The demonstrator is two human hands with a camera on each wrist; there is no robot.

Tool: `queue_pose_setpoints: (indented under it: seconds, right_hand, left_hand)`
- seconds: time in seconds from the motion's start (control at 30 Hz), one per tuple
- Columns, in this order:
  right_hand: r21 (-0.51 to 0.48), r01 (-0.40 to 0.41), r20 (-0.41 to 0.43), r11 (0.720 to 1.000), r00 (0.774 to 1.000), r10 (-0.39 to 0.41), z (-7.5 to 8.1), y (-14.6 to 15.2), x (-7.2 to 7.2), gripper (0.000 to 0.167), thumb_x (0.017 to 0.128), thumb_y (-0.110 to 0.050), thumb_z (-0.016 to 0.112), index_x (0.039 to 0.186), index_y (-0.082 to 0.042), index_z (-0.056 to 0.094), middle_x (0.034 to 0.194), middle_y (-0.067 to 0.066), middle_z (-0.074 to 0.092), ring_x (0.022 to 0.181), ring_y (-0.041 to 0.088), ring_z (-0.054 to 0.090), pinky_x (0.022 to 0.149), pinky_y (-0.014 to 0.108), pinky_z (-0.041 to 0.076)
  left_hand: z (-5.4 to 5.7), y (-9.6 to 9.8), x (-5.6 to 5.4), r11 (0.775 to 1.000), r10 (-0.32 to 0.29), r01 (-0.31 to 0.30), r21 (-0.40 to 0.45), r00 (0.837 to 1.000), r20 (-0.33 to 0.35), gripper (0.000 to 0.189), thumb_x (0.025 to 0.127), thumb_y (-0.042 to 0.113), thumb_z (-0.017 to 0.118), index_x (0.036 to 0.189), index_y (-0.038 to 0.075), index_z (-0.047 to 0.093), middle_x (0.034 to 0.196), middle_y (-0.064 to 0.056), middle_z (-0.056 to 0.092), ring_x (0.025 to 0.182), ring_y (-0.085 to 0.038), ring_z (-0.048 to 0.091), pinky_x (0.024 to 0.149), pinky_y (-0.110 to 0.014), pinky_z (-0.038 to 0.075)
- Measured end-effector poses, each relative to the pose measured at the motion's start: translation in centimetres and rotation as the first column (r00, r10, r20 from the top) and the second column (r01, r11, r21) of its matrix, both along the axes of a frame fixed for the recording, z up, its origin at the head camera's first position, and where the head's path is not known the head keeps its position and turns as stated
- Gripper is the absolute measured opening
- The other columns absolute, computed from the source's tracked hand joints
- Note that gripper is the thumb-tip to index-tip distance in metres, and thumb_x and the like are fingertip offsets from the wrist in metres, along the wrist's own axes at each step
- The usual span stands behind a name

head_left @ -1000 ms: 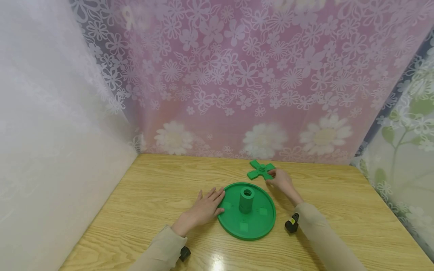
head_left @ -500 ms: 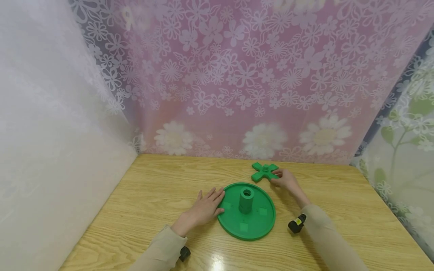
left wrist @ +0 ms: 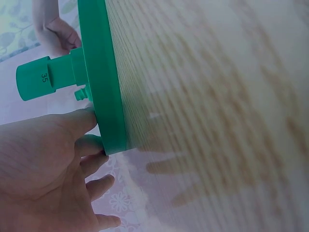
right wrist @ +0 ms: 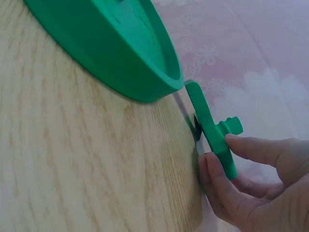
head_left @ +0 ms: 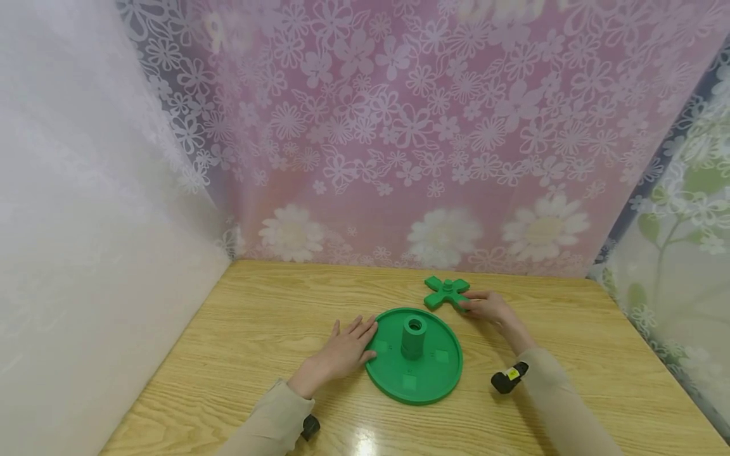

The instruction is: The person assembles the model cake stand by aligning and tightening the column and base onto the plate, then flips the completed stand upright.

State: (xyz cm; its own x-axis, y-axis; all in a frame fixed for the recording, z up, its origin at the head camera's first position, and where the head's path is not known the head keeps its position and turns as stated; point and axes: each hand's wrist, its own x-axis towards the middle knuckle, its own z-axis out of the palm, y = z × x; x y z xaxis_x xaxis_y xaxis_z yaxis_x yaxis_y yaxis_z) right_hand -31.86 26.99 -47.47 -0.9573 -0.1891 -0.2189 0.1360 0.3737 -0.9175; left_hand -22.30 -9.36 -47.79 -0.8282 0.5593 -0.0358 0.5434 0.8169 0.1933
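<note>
A round green tray (head_left: pixel 422 386) with a raised rim lies on the table, and a hollow green post (head_left: pixel 413 342) stands upright at its middle. In the left wrist view the post (left wrist: pixel 38 77) bears the number 35. My left hand (head_left: pixel 339 351) lies with straight, spread fingers at the tray's left rim. Beyond the tray, my right hand (head_left: pixel 490 310) pinches one arm of a green cross-shaped piece (head_left: pixel 439 296) with a short knob at its centre. Seen from the right wrist, the thumb is on the knob side of the cross piece (right wrist: pixel 207 118) and the fingers are beneath.
The wooden table (head_left: pixel 256 297) reaches back to a pink flowered curtain (head_left: pixel 365 158). A white sheet (head_left: pixel 102 221) hangs on the left, and a leaf-patterned one (head_left: pixel 678 285) on the right. Black wrist cameras (head_left: pixel 509 378) stick out by both sleeves.
My right hand has shifted a little to the right and nearer, and the cross piece has moved slightly the same way. My left hand and the tray have stayed in place.
</note>
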Motion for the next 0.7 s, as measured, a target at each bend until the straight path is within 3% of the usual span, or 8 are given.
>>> queue_pose_setpoints:
  seconds: [0.13,0.33,0.5,0.6,0.7]
  right_hand:
    - [-0.055,0.011,0.007,0.998,1.000,-0.011,-0.2,0.3,0.0,0.054,0.103,-0.005,0.058,0.146,0.021,0.036,0.148,0.039,0.037,0.100,0.012,0.067,0.095,0.034,0.057]
    - [-0.141,0.062,0.010,0.988,0.998,-0.061,-0.6,0.6,0.2,0.053,0.104,-0.001,0.055,0.148,0.019,0.034,0.142,0.033,0.044,0.092,0.007,0.067,0.092,0.031,0.058]
    - [-0.222,0.119,0.034,0.968,0.993,-0.115,-0.6,1.0,0.4,0.057,0.102,-0.004,0.060,0.149,0.017,0.034,0.116,0.009,0.063,0.089,0.007,0.070,0.089,0.030,0.058]
    - [-0.227,0.131,0.031,0.965,0.991,-0.128,-0.5,1.1,0.6,0.062,0.102,-0.009,0.063,0.152,0.013,0.033,0.104,-0.005,0.064,0.089,0.007,0.071,0.089,0.029,0.058]
    - [-0.227,0.146,0.012,0.963,0.989,-0.148,-0.2,1.1,1.0,0.065,0.100,-0.014,0.067,0.153,0.009,0.035,0.108,-0.008,0.065,0.091,0.006,0.070,0.093,0.030,0.057]
  left_hand:
    - [0.0,0.0,0.0,1.000,0.002,-0.002,-0.003,1.000,0.002,0.063,0.106,0.036,0.052,0.159,0.007,0.034,0.166,-0.008,0.029,0.153,-0.032,0.025,0.117,-0.068,0.022]
    - [-0.2,0.0,-0.1,1.000,0.005,-0.005,-0.003,1.000,0.007,0.063,0.106,0.036,0.052,0.159,0.007,0.034,0.166,-0.008,0.028,0.153,-0.032,0.025,0.117,-0.067,0.021]
    - [-0.3,0.0,-0.2,1.000,0.006,-0.006,-0.003,1.000,0.009,0.063,0.106,0.036,0.052,0.159,0.007,0.033,0.167,-0.007,0.027,0.153,-0.031,0.024,0.118,-0.067,0.021]
    - [-0.3,0.1,-0.1,1.000,0.007,-0.007,-0.002,1.000,0.010,0.063,0.106,0.037,0.052,0.159,0.007,0.033,0.167,-0.007,0.027,0.153,-0.031,0.024,0.118,-0.067,0.021]
    - [-0.3,0.1,-0.1,1.000,0.007,-0.007,-0.001,1.000,0.010,0.063,0.106,0.036,0.052,0.159,0.007,0.033,0.167,-0.007,0.027,0.153,-0.032,0.024,0.118,-0.067,0.021]
